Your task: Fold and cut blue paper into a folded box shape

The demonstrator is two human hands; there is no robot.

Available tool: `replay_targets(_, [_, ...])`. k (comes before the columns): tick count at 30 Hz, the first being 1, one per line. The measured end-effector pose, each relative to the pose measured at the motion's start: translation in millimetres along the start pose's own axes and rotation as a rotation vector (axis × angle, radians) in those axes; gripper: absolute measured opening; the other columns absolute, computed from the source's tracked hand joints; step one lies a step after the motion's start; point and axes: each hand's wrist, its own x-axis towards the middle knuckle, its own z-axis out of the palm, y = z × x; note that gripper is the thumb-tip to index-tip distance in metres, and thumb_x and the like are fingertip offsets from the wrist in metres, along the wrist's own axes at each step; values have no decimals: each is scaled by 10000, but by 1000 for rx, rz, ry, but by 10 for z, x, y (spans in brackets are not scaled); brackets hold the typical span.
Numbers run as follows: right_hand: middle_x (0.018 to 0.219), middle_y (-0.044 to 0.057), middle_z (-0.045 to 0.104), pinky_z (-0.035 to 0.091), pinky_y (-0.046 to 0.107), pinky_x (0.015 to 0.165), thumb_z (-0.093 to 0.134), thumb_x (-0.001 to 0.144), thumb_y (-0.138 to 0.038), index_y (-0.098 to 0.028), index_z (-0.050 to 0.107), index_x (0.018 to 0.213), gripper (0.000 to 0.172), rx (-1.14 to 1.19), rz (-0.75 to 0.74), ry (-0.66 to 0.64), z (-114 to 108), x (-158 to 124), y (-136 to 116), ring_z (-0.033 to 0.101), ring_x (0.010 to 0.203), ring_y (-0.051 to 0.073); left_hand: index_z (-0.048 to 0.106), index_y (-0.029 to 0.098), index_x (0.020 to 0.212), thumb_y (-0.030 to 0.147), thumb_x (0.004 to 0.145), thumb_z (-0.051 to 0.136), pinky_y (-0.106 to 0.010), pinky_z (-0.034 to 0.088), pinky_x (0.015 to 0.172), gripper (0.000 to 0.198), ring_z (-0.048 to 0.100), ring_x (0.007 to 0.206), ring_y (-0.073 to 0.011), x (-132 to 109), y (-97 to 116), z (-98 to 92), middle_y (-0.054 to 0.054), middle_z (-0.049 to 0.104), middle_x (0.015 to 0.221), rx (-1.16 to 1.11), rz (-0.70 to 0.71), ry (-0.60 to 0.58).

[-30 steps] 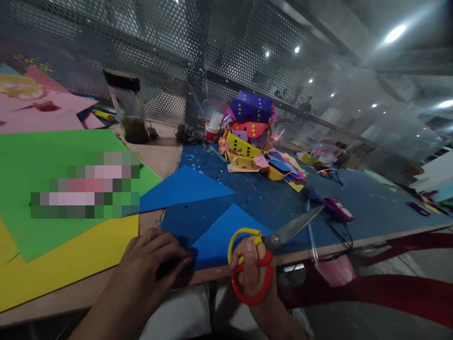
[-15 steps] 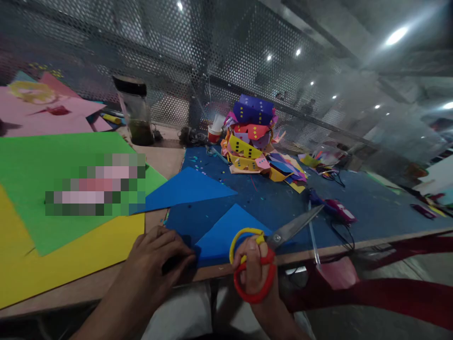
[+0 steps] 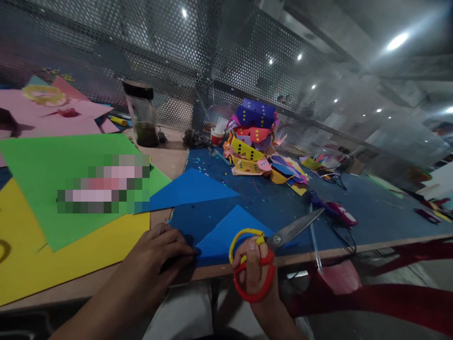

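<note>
Scissors (image 3: 279, 236) with red and yellow loops clenched in the right hand (image 3: 255, 274), blades closed, pointing away from its fingers. Left hand (image 3: 159, 255) flat, fingertips pressing the near corner of the blue paper triangle (image 3: 226, 231). Far beyond the fingers: lidded jar (image 3: 141, 113), dark residue at bottom.

Dim indoor light; white oval ceiling lamps (image 3: 397, 41) at upper right flare into hazy streaks; smaller lamp spots glint behind the grey perforated metal screen (image 3: 106, 56); the left hand (image 3: 161, 252) throws a soft shadow on the bright blue paper triangle (image 3: 226, 229); steel blades of the red-and-yellow-handled scissors (image 3: 274, 240) shine dully; right background blurred; wooden table edge (image 3: 389, 243) bows near the frame border.
</note>
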Motion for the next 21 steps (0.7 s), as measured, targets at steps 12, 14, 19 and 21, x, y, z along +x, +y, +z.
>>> replay_targets(12, [564, -7, 573, 475, 254, 515, 402, 1046, -386, -241, 503, 658, 427, -30, -27, 9, 102, -44, 13, 516, 452, 124, 776, 319, 966, 194, 934, 624, -368, 402, 778, 199, 571, 881, -242, 65, -16, -4, -22, 700, 850, -76, 28, -2])
replay_targets(14, [569, -7, 573, 481, 256, 528, 399, 1047, -368, -239, 502, 665, 416, -35, -28, 14, 107, -41, -6, 531, 470, 130, 776, 313, 954, 196, 934, 625, -370, 399, 782, 192, 574, 886, -240, 59, -10, -5, -20, 705, 850, -79, 20, -5])
replay_targets(19, [581, 3, 574, 499, 263, 572, 355, 1059, -374, -237, 488, 658, 444, -48, -28, 28, 157, -78, -70, 557, 507, 137, 772, 301, 950, 193, 944, 611, -379, 396, 802, 194, 583, 892, -233, 69, -13, -1, -17, 709, 850, -95, 11, -27])
replay_targets(21, [587, -6, 578, 437, 248, 461, 349, 1061, -405, -235, 495, 672, 449, -42, 37, 7, 146, -96, -75, 466, 410, 110, 769, 296, 946, 199, 950, 608, -379, 396, 803, 188, 585, 895, -232, 71, -17, 1, -18, 710, 855, -97, 7, -29])
